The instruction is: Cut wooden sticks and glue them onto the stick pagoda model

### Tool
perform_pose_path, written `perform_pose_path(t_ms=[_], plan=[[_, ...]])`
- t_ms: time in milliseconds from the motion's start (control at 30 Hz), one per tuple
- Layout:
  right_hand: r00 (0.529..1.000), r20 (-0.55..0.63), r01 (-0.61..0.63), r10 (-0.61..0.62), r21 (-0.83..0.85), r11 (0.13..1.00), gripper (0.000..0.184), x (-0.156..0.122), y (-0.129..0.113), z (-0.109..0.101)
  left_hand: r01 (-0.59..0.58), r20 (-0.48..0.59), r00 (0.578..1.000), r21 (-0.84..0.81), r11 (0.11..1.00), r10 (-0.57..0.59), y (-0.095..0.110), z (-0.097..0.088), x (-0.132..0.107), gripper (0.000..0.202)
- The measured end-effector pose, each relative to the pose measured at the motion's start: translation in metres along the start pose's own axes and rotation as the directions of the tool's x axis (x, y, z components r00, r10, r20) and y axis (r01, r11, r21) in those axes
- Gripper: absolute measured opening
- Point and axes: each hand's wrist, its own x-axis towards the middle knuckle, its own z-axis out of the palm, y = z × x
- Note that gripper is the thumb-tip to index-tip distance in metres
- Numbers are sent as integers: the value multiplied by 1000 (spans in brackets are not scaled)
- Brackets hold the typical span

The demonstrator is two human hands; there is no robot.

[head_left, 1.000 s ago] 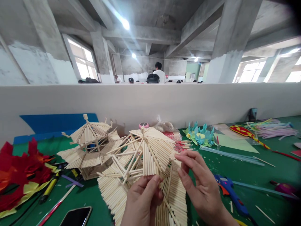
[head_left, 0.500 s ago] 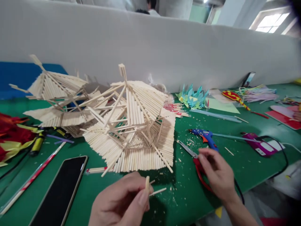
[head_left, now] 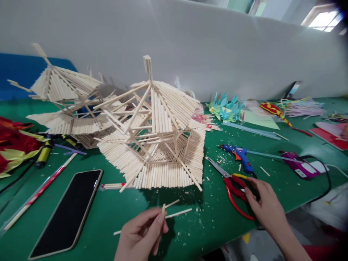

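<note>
Head view: phone [head_left: 67, 214] lies near left. Left hand [head_left: 143, 233], right of it, pinches a short stick [head_left: 163, 209] between thumb and forefinger. Stick pavilion [head_left: 165, 175] stands beyond. Red-handled scissors [head_left: 233, 187] lie farther right; right hand [head_left: 265, 201] at their handles, finger grip I cannot tell.

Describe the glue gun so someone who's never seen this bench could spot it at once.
Find the nearer stick model, of the two on the green table. Look to its right, just beyond the right hand: the glue gun lies there. Unlike the red-handled scissors beside it, it has a blue body and an orange trigger.
</note>
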Motion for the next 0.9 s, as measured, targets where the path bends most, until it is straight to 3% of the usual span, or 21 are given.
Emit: perform_pose_path(t_ms=[167, 333, 633, 900], plan=[[977, 213, 30, -23, -29, 999, 28, 7, 3, -8, 56, 32, 998, -76, 996, -53, -5, 7, 4, 20], [928, 360, 116, -93, -43, 992, 45, 14, -3, -16, 93, 28, 996, -91, 992, -91, -9, 10, 4, 21], [959, 282, 54, -1, -180, 982, 33, 10, -10, -5, 133, 112, 986, -112, 985, -121, -13, 10, 6, 21], [956, 278, 109, -97, -30, 994, 36, -5, 1, -21, 148, 172, 978, -159, 976, -120, -8, 19, 5, 18]])
